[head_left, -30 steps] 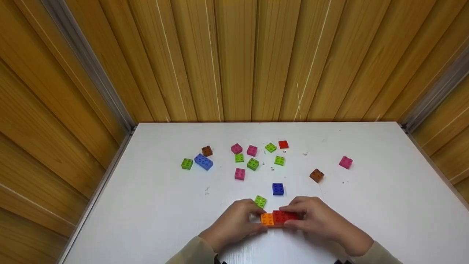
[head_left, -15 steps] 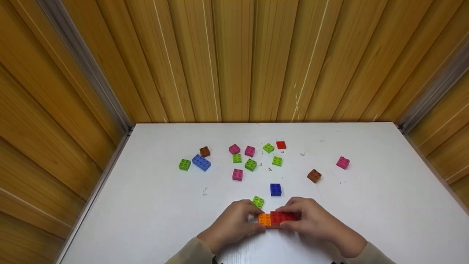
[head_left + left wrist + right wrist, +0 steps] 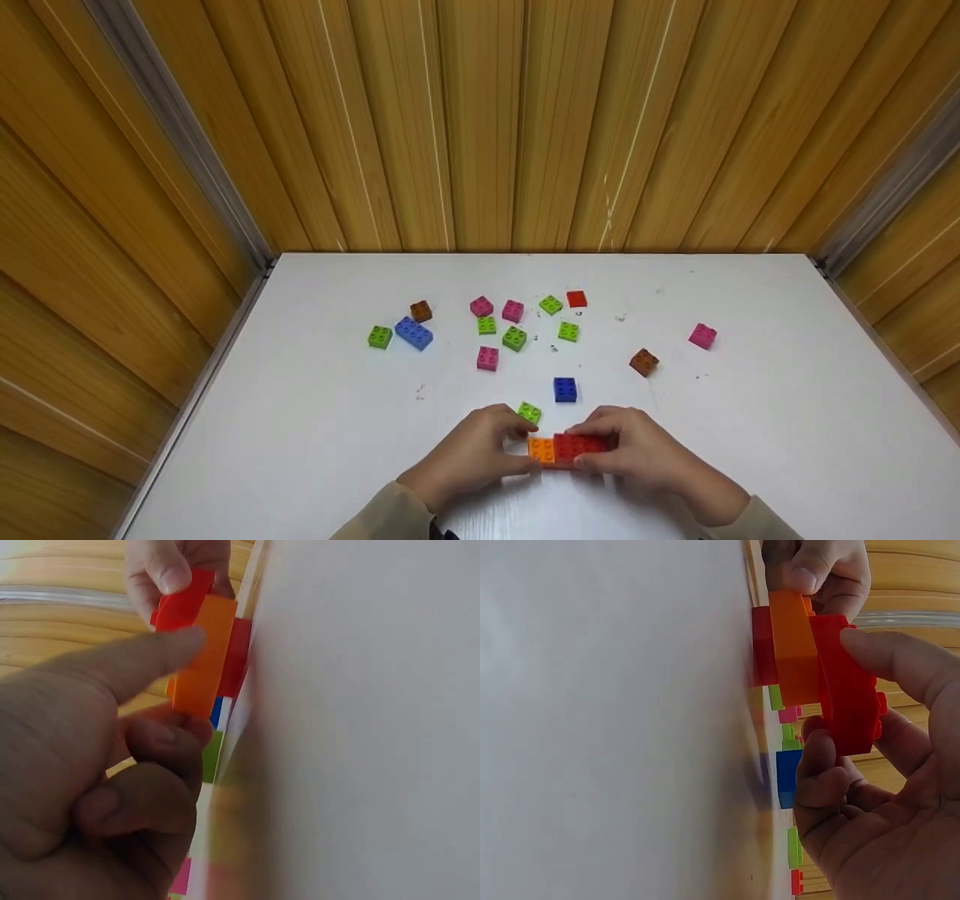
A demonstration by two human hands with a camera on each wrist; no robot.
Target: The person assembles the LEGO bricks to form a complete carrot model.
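Observation:
A small stack of toy building bricks sits low over the white table, held between both hands. Its orange brick point(image 3: 541, 450) lies between a red brick underneath point(image 3: 763, 645) and a longer red brick point(image 3: 574, 446) on top, offset to the right. With thumb and fingers my left hand point(image 3: 484, 450) pinches the orange end loosely; in the left wrist view the thumb lies across its side. My right hand point(image 3: 645, 454) grips the upper red brick, its thumb on the near side and fingers on the far side. Just beyond the left fingers is a lime-green brick point(image 3: 529, 412).
A dark blue brick point(image 3: 565, 390) lies beyond the stack. Further back are scattered several pink, green and brown bricks, a long blue brick point(image 3: 414, 333) and a red brick point(image 3: 576, 298). Yellow wood-patterned panels point(image 3: 480, 127) stand behind the white table point(image 3: 315, 450).
The left fingers have loosened and drawn slightly left, with a wider gap at the orange brick's far edge. My right hand keeps its grip; the stack stays nearly in place.

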